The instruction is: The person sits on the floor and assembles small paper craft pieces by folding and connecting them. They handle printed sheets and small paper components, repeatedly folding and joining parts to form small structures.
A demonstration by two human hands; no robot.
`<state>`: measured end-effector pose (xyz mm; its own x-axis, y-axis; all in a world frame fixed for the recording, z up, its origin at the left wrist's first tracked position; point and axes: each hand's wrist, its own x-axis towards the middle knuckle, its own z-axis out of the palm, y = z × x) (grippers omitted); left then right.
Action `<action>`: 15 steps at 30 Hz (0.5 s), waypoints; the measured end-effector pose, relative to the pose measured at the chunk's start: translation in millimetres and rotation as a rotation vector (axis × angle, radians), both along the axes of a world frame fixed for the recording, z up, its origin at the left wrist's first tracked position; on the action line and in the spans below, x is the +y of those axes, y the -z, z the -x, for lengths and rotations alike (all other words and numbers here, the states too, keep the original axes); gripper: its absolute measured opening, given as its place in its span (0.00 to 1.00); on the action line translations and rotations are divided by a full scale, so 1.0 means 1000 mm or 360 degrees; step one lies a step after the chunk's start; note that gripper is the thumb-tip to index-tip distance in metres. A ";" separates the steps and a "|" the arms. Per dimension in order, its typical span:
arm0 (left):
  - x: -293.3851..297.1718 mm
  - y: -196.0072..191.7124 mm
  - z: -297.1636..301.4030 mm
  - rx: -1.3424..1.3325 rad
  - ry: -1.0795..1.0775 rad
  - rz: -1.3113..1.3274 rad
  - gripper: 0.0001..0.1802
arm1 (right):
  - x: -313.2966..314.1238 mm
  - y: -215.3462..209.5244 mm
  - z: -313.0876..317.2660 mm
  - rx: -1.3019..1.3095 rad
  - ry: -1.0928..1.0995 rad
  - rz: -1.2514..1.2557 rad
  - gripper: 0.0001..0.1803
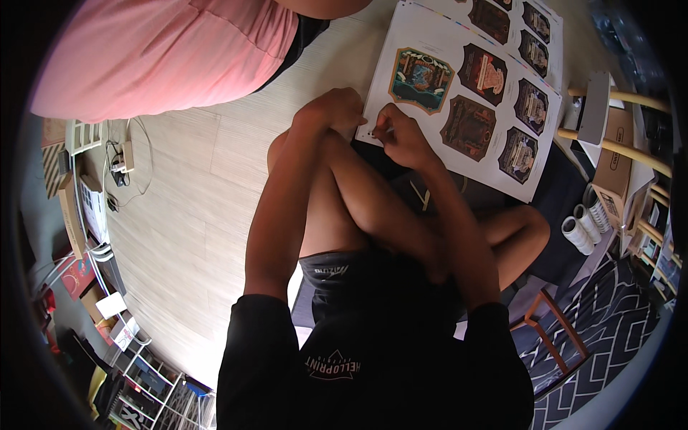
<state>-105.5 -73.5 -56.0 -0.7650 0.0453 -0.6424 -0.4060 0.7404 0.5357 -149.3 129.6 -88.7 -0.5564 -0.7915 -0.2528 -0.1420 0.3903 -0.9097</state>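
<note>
A large white printed sheet with several ornate, dark-toned label designs lies ahead of me on the right, partly over what looks like another printed sheet. My left hand is curled at the sheet's left edge, its fingertips mostly hidden. Over the near left corner of the sheet, my right hand is closed in a pinch. A small dark spot shows by its fingertips, too small to name. Both forearms reach forward over my crossed legs.
Another person in a pink shirt is close at the far left. Cables and shelves line the left side. White rolls, a cardboard box and a wooden frame stand on the right.
</note>
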 end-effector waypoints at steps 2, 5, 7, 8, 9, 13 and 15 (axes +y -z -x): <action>-0.001 -0.004 -0.001 -0.0050 -0.0032 -0.0025 0.15 | -0.002 -0.007 -0.003 0.0052 0.0041 -0.0019 0.12; 0.004 -0.013 0.002 -0.0192 -0.0016 0.0044 0.15 | -0.006 -0.013 -0.008 0.0186 0.0053 -0.0105 0.12; 0.006 -0.015 0.002 -0.0179 -0.0026 0.0039 0.15 | -0.006 -0.014 -0.010 0.0250 0.0067 -0.0144 0.12; 0.007 -0.015 0.001 -0.0174 -0.0019 0.0058 0.15 | -0.007 -0.014 -0.010 0.0255 0.0075 -0.0139 0.13; 0.007 -0.015 0.002 -0.0168 -0.0011 0.0076 0.16 | -0.008 -0.014 -0.010 0.0261 0.0084 -0.0134 0.13; 0.010 -0.016 -0.001 -0.0082 -0.0066 0.0075 0.19 | -0.009 -0.017 -0.009 0.0263 0.0052 -0.0204 0.13; 0.011 -0.015 -0.001 -0.0046 -0.0074 0.0081 0.20 | -0.010 -0.021 -0.010 0.0284 0.0036 -0.0241 0.13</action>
